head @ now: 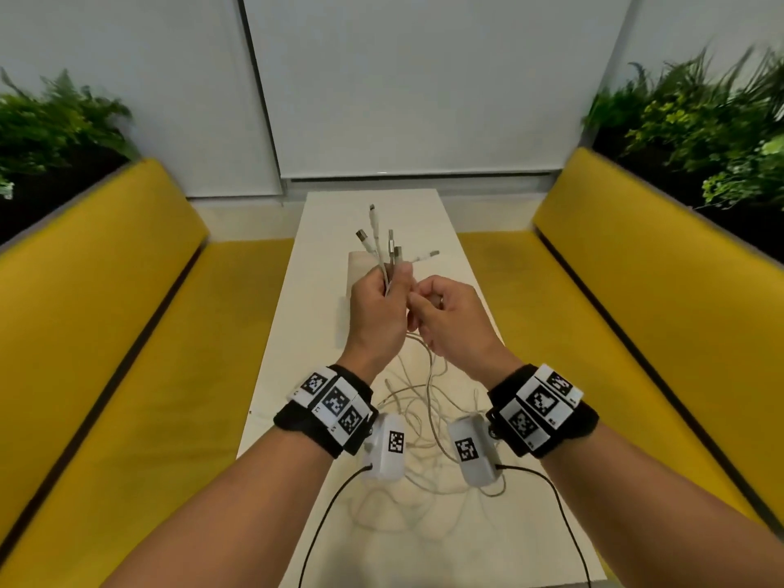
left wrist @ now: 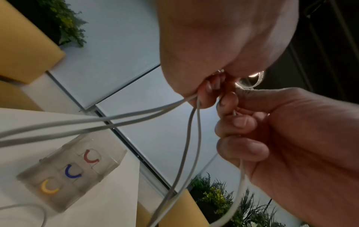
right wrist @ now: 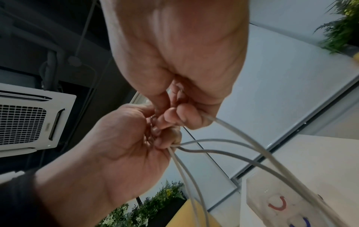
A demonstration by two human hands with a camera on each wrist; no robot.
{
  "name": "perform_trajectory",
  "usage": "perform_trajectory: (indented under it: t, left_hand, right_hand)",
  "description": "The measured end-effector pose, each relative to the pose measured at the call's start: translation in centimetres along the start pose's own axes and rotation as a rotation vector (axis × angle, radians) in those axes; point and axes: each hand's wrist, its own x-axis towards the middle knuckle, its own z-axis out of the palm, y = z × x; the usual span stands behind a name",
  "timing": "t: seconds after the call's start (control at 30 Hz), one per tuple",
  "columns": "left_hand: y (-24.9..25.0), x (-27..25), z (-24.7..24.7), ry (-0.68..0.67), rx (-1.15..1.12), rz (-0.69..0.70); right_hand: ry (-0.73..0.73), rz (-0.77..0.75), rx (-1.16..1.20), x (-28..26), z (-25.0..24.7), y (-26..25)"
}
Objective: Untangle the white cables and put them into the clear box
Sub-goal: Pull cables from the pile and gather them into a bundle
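Observation:
My left hand [head: 392, 286] is raised over the white table [head: 441, 222] and grips a bundle of white cables, whose connector ends [head: 382, 241] fan out above the fist. Close beside it, my right hand [head: 424, 305] pinches one white cable [right wrist: 242, 138] in curled fingers. From both hands the cords drop into a loose tangle [head: 420, 422] on the table between my wrists. The clear box [left wrist: 71, 173], with red, blue and yellow U marks, stands on the table just beyond my left hand and is mostly hidden behind that hand in the head view [head: 354, 265].
Yellow benches [head: 127, 333] [head: 636, 311] run along both sides of the narrow table. Green plants [head: 700, 120] stand behind the backrests, with a white blind [head: 403, 99] at the far end. A ceiling air unit [right wrist: 25, 122] shows in the right wrist view.

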Motion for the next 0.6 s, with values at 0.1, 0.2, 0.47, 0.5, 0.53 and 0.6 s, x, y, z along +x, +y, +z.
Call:
perform_trajectory:
  t: [0.1, 0.2, 0.47, 0.5, 0.53, 0.6]
  left_hand:
    - [-0.2, -0.1, 0.2, 0.036, 0.061, -0.001]
    - [-0.3, 0.3, 0.0, 0.086, 0.010, -0.035]
    - [0.9, 2.2, -4.5, 0.276, -0.346, -0.135]
    - [1.1, 2.3, -4.8, 0.290, -0.377, -0.134]
    - [1.3, 2.4, -5.0, 0.299, -0.402, -0.131]
    - [2.1, 2.3, -5.1, 0.310, -0.443, -0.124]
  right_hand:
    - [-0.017, 0.030, 0.010, 0.1, -0.3, 0.7]
    - [-0.101, 0.081, 0.011, -0.4, -0.5, 2.6]
    - [-0.075, 0.205, -0.136, -4.0, -3.4, 12.4]
    - [-0.062, 0.226, -0.141, -4.2, -3.8, 13.5]
    - [-0.056, 0.247, -0.142, -4.3, -4.1, 14.5]
    - [-0.069, 0.285, -0.177, -4.6, -4.2, 16.1]
